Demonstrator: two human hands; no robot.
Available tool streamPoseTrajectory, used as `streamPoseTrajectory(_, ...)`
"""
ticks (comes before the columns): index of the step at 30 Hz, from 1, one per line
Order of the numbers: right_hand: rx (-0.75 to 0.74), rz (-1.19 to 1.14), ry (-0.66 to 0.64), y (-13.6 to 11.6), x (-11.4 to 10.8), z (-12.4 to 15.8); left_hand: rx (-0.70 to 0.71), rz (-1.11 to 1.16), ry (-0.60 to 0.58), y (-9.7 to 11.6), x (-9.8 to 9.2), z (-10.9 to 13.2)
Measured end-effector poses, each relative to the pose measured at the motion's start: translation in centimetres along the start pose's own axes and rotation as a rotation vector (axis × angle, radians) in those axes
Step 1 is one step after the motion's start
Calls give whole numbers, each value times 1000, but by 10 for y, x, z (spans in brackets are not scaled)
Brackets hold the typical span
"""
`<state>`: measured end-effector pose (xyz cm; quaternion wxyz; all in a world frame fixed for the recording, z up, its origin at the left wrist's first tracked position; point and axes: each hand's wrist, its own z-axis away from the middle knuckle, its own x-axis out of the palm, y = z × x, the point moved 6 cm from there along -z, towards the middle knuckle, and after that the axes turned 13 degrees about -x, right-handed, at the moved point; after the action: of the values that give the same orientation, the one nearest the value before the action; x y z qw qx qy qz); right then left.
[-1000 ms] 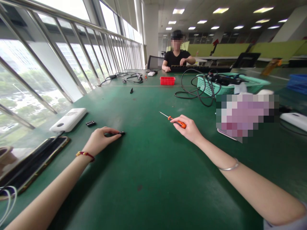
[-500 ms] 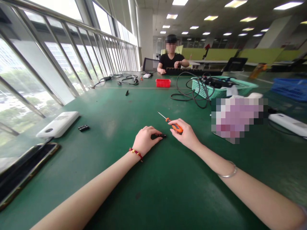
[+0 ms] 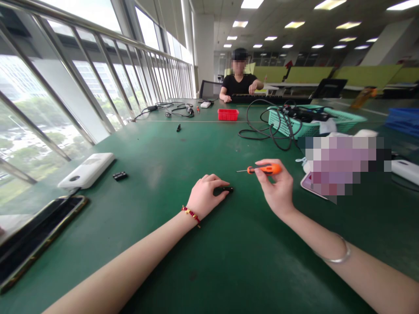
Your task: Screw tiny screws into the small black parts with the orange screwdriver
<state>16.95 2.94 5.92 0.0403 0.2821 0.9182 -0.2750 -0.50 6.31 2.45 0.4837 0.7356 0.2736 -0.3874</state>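
Observation:
My left hand (image 3: 206, 196) rests on the green table (image 3: 209, 261) with its fingers pinched on a small black part (image 3: 226, 189) lying flat on the surface. My right hand (image 3: 276, 187) is raised just to the right of it and grips a small orange-handled screwdriver (image 3: 263, 168). The screwdriver lies level, its thin tip pointing left above the black part. A red bead bracelet is on my left wrist and a silver bangle on my right.
A white box (image 3: 87, 170) and another small black part (image 3: 120, 175) lie to the left, a dark flat panel (image 3: 36, 237) at the near left edge. Farther back are a red tray (image 3: 228, 114), a green basket (image 3: 314, 120) with black cables, and a seated person (image 3: 241, 80).
My left hand slid the black part rightwards to the table's middle. My right hand lifted and turned the screwdriver, so its tip points left instead of up and away.

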Motion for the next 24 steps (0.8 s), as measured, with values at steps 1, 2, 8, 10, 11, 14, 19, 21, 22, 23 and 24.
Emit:
streamPoseTrajectory(1, -4, -20, 42, -3, -4, -3, 5, -4, -4, 0, 1, 0)
streamPoseTrajectory(2, 2, -54, 63, -4, -6, -6, 10, -7, -6, 1, 1, 0)
streamPoseTrajectory(8, 86, -187, 84, -2, -5, -11, -23, -37, 59, 3, -4, 1)
streamPoseTrajectory(10, 84, -201, 92, -1, -5, -10, -52, -52, 74, 3, -6, 1)
streamPoseTrajectory(11, 83, -208, 97, -1, -6, -10, -60, -56, 76, 3, -6, 1)
streamPoseTrajectory(14, 80, -219, 93, -2, -6, -10, -62, -56, 75, 2, -6, 1)
streamPoseTrajectory(19, 68, -187, 39, -6, -5, -11, -56, -51, 78, 0, -5, 2)
streamPoseTrajectory(21, 70, -179, 32, -6, -5, -10, -56, -51, 75, 0, -6, 2)
streamPoseTrajectory(22, 70, -181, 30, -6, -5, -10, -58, -51, 75, 0, -6, 2)
streamPoseTrajectory(23, 69, -183, 29, -6, -4, -10, -60, -50, 75, 0, -6, 2)
streamPoseTrajectory(24, 66, -184, 28, -5, -4, -10, -61, -48, 74, 1, -6, 2)
